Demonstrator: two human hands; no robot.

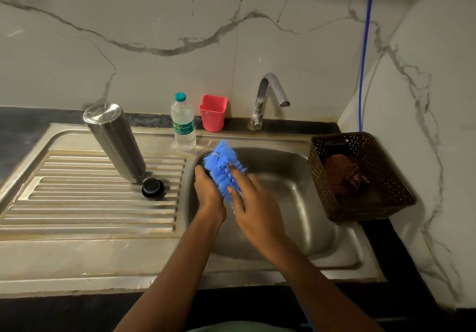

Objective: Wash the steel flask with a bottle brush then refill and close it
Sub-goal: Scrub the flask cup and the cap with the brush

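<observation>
Over the sink [296, 177], the left hand [208, 190] grips the brush [221, 166] while the right hand [252, 197] lays straight fingers on its bristles. The flask [114, 142] stands mouth-down left of the sink, nearer the left hand.

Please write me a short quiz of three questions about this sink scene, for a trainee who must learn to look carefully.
1. Fill in: over the sink basin, the left hand grips a blue ____ and the right hand touches its bristles.
2. Where does the steel flask stand? A) in the sink basin B) on the drainboard C) in the left hand
3. True or false: the black cap is screwed on the steel flask.
Key: 1 bottle brush; 2 B; 3 false.
</observation>
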